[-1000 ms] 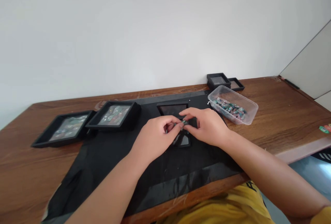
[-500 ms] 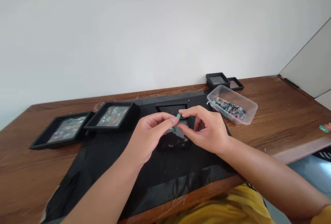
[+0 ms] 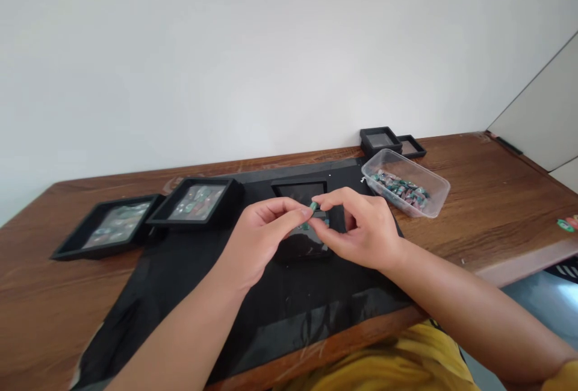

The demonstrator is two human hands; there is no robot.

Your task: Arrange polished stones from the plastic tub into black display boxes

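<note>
A small green piece is pinched between the thumb and fingertips of my left hand. My right hand touches the same piece with its curled index finger, its thumb just below. Both hands are held over a black open frame on the black mat, partly hidden by my fingers; green bits show on its glossy surface under my fingertips. Behind it lies another black frame.
Two black frames with coloured pieces, one at far left and one nearer, rest on the left. A clear plastic tub of small pieces stands right, before smaller black frames. Coloured pieces lie at far right.
The fingers of my right hand have closed in on the green piece, and the piece has tilted slightly. My left hand has barely moved.
</note>
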